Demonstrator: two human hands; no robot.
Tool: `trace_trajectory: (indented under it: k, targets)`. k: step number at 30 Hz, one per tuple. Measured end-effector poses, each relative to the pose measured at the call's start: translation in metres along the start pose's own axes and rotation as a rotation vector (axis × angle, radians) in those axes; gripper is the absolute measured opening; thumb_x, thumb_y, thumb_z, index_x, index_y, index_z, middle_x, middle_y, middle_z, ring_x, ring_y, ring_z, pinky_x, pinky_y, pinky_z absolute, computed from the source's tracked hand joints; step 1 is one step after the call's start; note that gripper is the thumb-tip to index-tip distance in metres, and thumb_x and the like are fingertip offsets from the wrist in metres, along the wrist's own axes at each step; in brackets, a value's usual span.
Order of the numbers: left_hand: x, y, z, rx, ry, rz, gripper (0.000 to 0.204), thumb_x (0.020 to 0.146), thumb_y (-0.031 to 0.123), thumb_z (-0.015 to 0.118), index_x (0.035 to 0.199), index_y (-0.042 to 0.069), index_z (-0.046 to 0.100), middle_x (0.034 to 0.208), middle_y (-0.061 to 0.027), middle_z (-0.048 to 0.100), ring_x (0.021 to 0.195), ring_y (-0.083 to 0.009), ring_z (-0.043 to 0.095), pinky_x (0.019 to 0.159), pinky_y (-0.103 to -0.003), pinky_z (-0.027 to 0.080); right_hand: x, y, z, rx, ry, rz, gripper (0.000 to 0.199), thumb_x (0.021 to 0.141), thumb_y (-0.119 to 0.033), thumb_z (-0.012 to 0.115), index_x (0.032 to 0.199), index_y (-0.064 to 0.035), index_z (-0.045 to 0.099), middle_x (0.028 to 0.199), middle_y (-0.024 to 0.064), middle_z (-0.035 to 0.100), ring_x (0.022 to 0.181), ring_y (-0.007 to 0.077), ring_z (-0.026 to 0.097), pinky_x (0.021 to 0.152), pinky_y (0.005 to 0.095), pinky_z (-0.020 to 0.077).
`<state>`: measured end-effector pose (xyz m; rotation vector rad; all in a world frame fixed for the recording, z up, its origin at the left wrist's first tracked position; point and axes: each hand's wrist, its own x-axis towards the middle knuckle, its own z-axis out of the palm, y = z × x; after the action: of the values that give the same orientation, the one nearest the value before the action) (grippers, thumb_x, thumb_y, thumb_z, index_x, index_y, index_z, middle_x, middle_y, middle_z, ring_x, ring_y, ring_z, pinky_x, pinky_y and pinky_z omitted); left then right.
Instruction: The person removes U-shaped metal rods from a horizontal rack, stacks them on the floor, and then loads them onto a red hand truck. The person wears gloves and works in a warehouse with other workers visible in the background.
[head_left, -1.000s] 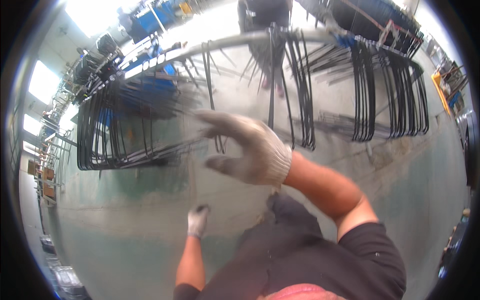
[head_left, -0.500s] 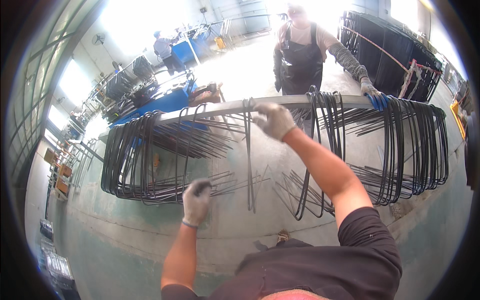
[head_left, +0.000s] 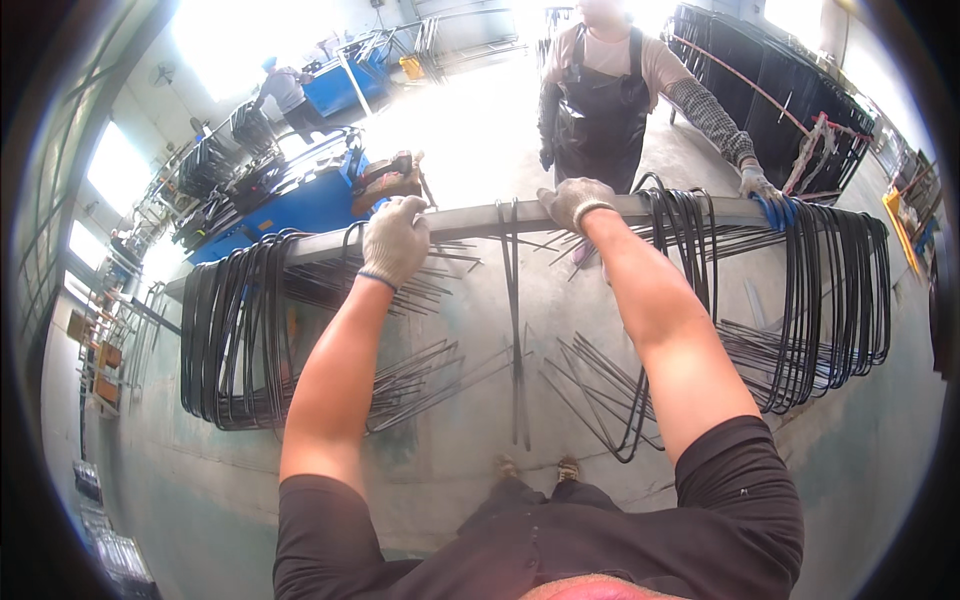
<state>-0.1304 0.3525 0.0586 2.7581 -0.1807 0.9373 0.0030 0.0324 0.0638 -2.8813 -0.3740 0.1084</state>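
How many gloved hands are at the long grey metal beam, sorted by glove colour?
Off-white knitted gloves, the wearer's left hand and right hand: 2
Blue-and-grey glove, a co-worker's: 1
Total at the long grey metal beam: 3

low in the frame is a dark shirt (head_left: 620, 550) with short sleeves (head_left: 325, 520), and dark pants (head_left: 585, 494). the left hand (head_left: 396, 240) and right hand (head_left: 582, 203) wear whitish gloves (head_left: 400, 250), the left with a blue edge (head_left: 378, 279).

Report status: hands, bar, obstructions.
Left hand and right hand curled over metal bar. Bent rods hanging along it, some between hands. Co-worker's hand on it, right side.
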Motion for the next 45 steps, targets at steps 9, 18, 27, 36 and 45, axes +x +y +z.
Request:
trace_trajectory:
  k: [9, 18, 27, 36, 45]
  targets:
    - [0.033, -0.027, 0.063, 0.072, -0.406, -0.188, 0.045, 0.114, 0.039, 0.051, 0.113, 0.008, 0.083, 0.113, -0.0303, 0.08, 0.109, -0.0496, 0.077, 0.101, -0.059, 0.06, -0.013, -0.017, 0.005, -0.083, 0.003, 0.066, 0.073, 0.115, -0.06, 0.038, 0.129, -0.0076, 0.086, 0.135, 0.0159, 0.083, 0.128, 0.035, 0.078, 0.113, 0.047, 0.059]
    - [0.038, -0.021, 0.065, 0.119, -0.465, -0.272, 0.058, 0.113, 0.045, 0.041, 0.117, 0.009, 0.086, 0.122, -0.0258, 0.082, 0.116, -0.0456, 0.079, 0.108, -0.058, 0.059, -0.01, -0.012, 0.016, -0.095, 0.122, 0.066, 0.072, 0.115, -0.064, 0.042, 0.121, -0.009, 0.088, 0.127, 0.0169, 0.085, 0.125, 0.0359, 0.079, 0.112, 0.0477, 0.0592]
    - [0.037, -0.038, 0.076, 0.641, -0.545, 0.273, 0.025, 0.105, 0.017, 0.06, 0.112, 0.009, 0.083, 0.103, -0.0157, 0.085, 0.092, -0.035, 0.085, 0.067, -0.05, 0.067, 0.003, -0.002, 0.033, -0.092, 0.203, 0.014, 0.065, 0.114, -0.059, 0.045, 0.119, -0.0108, 0.089, 0.124, 0.0208, 0.084, 0.12, 0.0398, 0.081, 0.107, 0.0516, 0.0621]
    - [0.041, -0.018, 0.063, 0.187, -0.545, -0.297, 0.054, 0.116, 0.041, 0.04, 0.125, 0.012, 0.084, 0.132, -0.0197, 0.082, 0.125, -0.0406, 0.078, 0.108, -0.054, 0.06, 0.0, -0.001, 0.035, -0.098, 0.274, -0.02, 0.07, 0.114, -0.065, 0.044, 0.114, -0.0081, 0.086, 0.126, 0.0234, 0.081, 0.124, 0.0462, 0.076, 0.108, 0.0573, 0.0577]
    - [0.04, -0.016, 0.058, 0.144, -0.525, -0.324, 0.059, 0.116, 0.047, 0.04, 0.126, 0.011, 0.085, 0.132, -0.0217, 0.082, 0.123, -0.0427, 0.077, 0.111, -0.054, 0.058, 0.01, 0.005, 0.043, -0.055, 0.292, -0.013, 0.068, 0.115, -0.063, 0.047, 0.109, -0.0076, 0.085, 0.122, 0.0244, 0.082, 0.122, 0.0466, 0.076, 0.107, 0.0579, 0.0575]
